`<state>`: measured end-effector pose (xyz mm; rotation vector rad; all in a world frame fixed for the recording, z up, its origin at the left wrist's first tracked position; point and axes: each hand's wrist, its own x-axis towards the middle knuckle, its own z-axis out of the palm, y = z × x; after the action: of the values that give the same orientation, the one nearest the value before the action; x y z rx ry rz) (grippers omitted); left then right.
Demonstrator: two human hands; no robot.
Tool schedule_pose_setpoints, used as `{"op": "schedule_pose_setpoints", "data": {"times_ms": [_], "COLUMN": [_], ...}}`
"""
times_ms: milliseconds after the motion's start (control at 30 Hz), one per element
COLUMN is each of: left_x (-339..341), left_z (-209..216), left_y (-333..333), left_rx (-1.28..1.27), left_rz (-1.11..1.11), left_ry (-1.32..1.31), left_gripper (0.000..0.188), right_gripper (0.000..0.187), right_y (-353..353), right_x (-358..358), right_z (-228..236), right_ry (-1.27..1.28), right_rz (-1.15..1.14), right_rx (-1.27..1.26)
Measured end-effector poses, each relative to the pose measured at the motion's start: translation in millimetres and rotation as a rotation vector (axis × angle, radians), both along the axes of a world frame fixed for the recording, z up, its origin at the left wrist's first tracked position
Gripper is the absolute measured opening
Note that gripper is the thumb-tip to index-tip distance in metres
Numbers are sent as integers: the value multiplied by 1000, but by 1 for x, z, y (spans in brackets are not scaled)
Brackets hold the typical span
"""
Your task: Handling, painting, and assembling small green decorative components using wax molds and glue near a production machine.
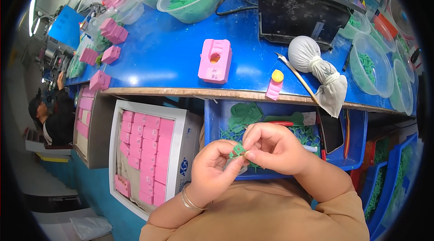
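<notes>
Close in front of my body, above a blue drawer tray [357, 162], both hands meet at a small green openwork piece [238, 150]. Thumb and finger of my left hand [213, 167] pinch it from the left. At its right edge the fingertips of my right hand [276, 148] are closed on it too; where they touch it is partly hidden. Green sheets [245, 115] and many thin green pieces [296, 134] lie in the tray below. On the bench ahead stands a pink block mould [215, 61] with a hole in its face.
A small pink block with a yellow top [275, 83], a pointed tool [296, 76] and a tied white cloth pouch [318, 67] lie near the bench edge. A box of pink blocks [144, 150] stands at left. Clear bowls [190, 12] hold green pieces. Another person [56, 119] sits far left.
</notes>
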<state>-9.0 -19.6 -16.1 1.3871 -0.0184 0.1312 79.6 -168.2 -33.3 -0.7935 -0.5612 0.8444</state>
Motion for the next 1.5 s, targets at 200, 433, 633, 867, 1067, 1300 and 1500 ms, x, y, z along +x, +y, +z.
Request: {"op": "schedule_pose_setpoints", "data": {"times_ms": [200,433,633,867,1067,1300,1500], "left_x": [1,6,8,7,7,8,8], "left_z": [1,1,0,2,2,5,5], "left_y": [1,11,13,15,14,12,12], "left_rx": [-150,543,687,695,739,800,811], "left_rz": [-30,124,214,243,251,247,250], "left_ry": [94,-127,-357,-411,-453,-463,-475], "left_gripper": [12,12,19,21,24,27,28], "right_gripper": [10,9,11,11,10,13,7], "right_y": [-1,1,2,3,3,2,3], "right_x": [1,2,1,2,1,1,-1], "right_z": [5,5,5,5,7,4,2], "right_ry": [139,-486,-604,-661,-637,-606,-592], "right_rz": [59,-303,-386,-402,-377,-325,-319], "right_rx": [53,-179,-175,-185,-240,-298,-301]}}
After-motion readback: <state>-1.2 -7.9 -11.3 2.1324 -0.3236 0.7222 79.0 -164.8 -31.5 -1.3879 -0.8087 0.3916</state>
